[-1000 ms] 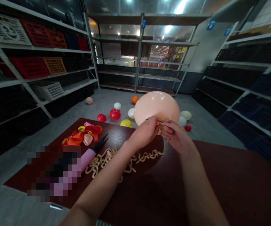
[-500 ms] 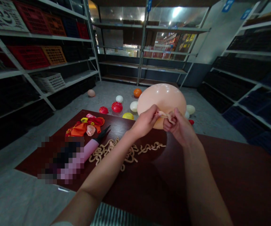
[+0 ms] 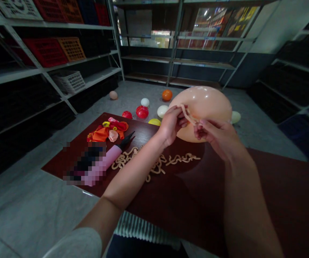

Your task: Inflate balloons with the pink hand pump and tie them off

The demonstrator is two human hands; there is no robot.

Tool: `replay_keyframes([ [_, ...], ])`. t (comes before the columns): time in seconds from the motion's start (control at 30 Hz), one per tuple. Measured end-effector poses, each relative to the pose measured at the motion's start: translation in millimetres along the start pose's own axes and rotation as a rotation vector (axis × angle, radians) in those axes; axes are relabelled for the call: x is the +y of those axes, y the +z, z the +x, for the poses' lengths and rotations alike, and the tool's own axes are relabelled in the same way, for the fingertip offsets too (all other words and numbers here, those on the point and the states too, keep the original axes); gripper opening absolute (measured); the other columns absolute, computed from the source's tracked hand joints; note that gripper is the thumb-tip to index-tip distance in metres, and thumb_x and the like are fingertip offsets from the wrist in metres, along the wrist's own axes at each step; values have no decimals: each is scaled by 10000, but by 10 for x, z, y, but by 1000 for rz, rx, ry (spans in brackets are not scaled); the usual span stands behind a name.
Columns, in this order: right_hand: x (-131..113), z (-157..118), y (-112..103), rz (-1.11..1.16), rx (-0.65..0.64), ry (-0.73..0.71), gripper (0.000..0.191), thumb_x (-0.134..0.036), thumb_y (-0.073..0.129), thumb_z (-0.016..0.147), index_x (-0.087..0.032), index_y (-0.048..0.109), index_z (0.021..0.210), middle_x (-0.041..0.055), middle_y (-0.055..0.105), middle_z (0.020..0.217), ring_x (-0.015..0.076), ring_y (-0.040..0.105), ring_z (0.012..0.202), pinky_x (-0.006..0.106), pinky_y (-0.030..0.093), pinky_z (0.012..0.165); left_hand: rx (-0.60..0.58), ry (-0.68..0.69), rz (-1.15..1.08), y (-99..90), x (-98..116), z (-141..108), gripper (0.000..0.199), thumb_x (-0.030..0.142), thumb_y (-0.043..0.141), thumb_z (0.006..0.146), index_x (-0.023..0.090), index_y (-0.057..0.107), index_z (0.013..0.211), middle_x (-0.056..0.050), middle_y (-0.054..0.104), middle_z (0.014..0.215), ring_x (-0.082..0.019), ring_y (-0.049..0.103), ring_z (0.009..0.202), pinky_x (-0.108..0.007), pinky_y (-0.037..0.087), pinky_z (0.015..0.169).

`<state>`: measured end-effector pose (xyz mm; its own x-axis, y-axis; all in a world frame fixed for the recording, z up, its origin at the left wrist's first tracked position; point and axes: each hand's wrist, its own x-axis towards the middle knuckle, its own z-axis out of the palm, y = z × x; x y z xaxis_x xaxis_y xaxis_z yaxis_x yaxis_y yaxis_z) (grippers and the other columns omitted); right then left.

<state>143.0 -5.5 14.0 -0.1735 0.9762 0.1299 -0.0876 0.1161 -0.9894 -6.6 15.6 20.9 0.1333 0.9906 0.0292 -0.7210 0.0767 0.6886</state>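
Note:
A large inflated peach balloon (image 3: 210,102) is at my two hands, over the table's far edge. A tan strip (image 3: 187,114) runs between my fingers in front of it; I cannot tell whether this is the balloon's stretched neck or a separate strand. My left hand (image 3: 172,123) is closed, its curled fingers around the strip's upper end. My right hand (image 3: 215,135) pinches its lower end close against the balloon. Below, several limp, curly tan strands (image 3: 182,158) lie on the dark red-brown table (image 3: 197,200).
Left on the table are a pink hand pump (image 3: 113,156) with a black nozzle and deflated balloons (image 3: 99,135), mostly orange and red. A blurred dark object (image 3: 88,161) lies beside the pump. Inflated balloons (image 3: 142,111) rest on the floor beyond. Shelves with crates (image 3: 47,52) surround the area.
My view has tilted downward. My left hand has turned and risen against the balloon, and the right has come in lower beside it. The tan strip now slants more steeply between them.

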Motion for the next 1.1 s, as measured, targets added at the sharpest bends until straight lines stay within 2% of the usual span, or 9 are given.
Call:
replay_keyframes([
  [0.1,-10,-11,-14,-38,-33,-7,180,-395,721,775,-225,693,722,13,633,734,117,569,662,296,462,615,24,-42,-23,-7,-14,5,268,148,468,979,141,562,729,36,392,552,-66,305,430,-199,226,458],
  [0.23,-37,-25,-4,-31,-66,-41,165,-318,745,741,-244,662,863,-12,645,736,120,576,670,296,476,652,-52,78,215,-35,-27,-11,256,203,521,972,151,653,759,9,512,593,-76,449,488,-191,311,489],
  [0.37,-28,-20,-25,-3,-40,-60,204,-306,718,737,-263,629,915,-17,651,759,136,581,677,319,479,670,-431,211,620,-76,105,-78,219,375,665,897,189,770,853,-41,639,679,-166,610,666,-262,468,646],
  [0.5,45,10,-70,-80,44,-19,134,-330,651,744,-259,632,856,1,632,734,142,544,638,321,438,610,-726,251,888,-91,279,-161,126,272,688,875,248,799,822,-63,713,781,-222,665,842,-343,498,829],
  [0.7,84,28,29,-168,-8,-48,159,-364,673,765,-230,688,849,7,634,745,134,545,670,301,426,606,-483,328,742,-93,247,-131,69,230,769,801,233,815,853,-77,747,850,-212,688,866,-333,499,865],
  [0.8,57,26,98,-61,-30,-38,174,-427,687,793,-253,694,793,-47,461,536,98,387,496,284,316,495,-415,358,685,-111,228,-95,150,333,766,814,203,813,873,-83,755,869,-209,696,886,-326,506,879],
  [0.87,46,31,118,63,-34,-11,218,-462,717,765,-261,667,697,-69,347,479,79,246,438,282,215,447,-449,361,756,-133,253,-91,223,389,756,820,177,811,863,-83,757,850,-195,693,812,-300,524,803],
  [1.0,46,38,130,145,-15,49,253,-467,790,679,-252,656,668,-53,424,513,65,221,430,281,144,423,-677,373,1015,-174,324,-119,211,372,720,858,187,812,899,-57,756,813,-178,676,742,-280,532,714],
  [1.1,37,7,167,126,-32,42,259,-469,780,689,-250,642,675,-63,384,492,66,223,429,278,144,422,-621,412,1024,-182,318,-135,235,386,694,880,209,804,987,-56,775,935,-210,707,837,-324,559,795],
])
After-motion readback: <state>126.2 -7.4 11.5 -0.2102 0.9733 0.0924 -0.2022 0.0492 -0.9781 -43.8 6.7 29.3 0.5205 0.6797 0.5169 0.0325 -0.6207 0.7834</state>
